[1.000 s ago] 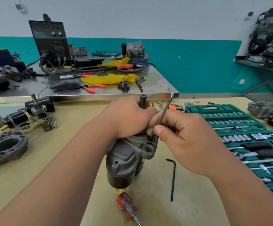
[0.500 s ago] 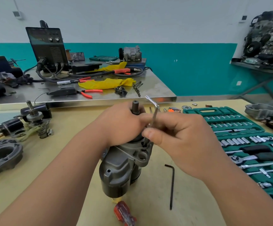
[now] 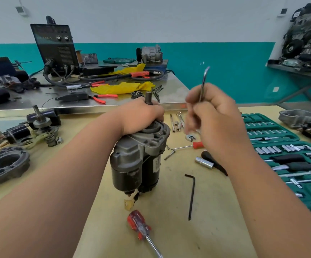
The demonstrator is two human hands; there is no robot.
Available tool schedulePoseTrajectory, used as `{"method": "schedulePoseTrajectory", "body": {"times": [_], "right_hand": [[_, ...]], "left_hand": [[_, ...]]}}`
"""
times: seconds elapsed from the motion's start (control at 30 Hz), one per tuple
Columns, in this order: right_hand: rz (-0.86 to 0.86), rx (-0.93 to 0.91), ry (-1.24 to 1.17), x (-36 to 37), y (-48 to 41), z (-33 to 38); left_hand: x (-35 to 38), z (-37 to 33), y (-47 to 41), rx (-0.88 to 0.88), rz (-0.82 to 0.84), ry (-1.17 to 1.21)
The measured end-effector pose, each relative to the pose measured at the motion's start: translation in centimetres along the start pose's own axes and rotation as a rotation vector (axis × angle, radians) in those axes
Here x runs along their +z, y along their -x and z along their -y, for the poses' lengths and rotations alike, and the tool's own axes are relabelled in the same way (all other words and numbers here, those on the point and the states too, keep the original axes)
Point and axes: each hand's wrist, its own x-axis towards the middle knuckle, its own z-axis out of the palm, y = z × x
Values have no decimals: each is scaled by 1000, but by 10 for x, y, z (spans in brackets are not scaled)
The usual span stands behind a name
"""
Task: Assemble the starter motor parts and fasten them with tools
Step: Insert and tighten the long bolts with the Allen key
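Left hand [image 3: 141, 116] clamped over top end of starter motor [image 3: 139, 157], fingers curled round the nose, shaft [image 3: 148, 97] sticking up past the knuckles. Right hand [image 3: 214, 123] raised just right of it, motion-blurred, fingers closed round thin silver wrench [image 3: 204, 82], held near upright, upper end well above the fist, clear of the motor. Starter motor standing on end near middle of bench [image 3: 216, 229], grey housing on top, black cylinders below. Black hex key [image 3: 191, 194] flat on bench just right of motor. Red screwdriver [image 3: 138, 225] toward front edge, tip pointing to the near side. Below right hand: small red-handled screwdriver [image 3: 197, 145], chrome socket on black handle [image 3: 204, 162], a few loose bolts. Open green socket case [image 3: 257, 118] along right edge of bench, sockets in rows. Grey cast housing [image 3: 5, 164] at left edge, dismantled assembly [image 3: 39, 127] behind it toward back left corner. Steel table [image 3: 169, 94] beyond back edge, carrying black welder box [image 3: 56, 47], yellow cloth [image 3: 121, 87], orange-handled pliers [image 3: 102, 97].
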Motion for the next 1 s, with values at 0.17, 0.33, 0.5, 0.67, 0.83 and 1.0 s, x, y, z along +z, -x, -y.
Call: {"method": "schedulePoseTrajectory", "body": {"times": [0.17, 0.33, 0.5, 0.67, 0.83, 1.0], "right_hand": [[187, 84, 277, 7, 26, -42], [228, 33, 366, 13, 17, -55], [195, 33, 343, 20, 16, -61], [190, 8, 399, 19, 15, -59], [193, 19, 389, 14, 15, -58], [220, 5, 409, 16, 17, -57]], "left_hand": [[0, -5, -4, -11, 23, -35], [2, -9, -4, -8, 24, -54], [2, -8, -6, 7, 33, -63], [2, -7, -6, -14, 20, -38], [2, -8, -4, -22, 14, -57], [1, -7, -2, -20, 6, -43]]}}
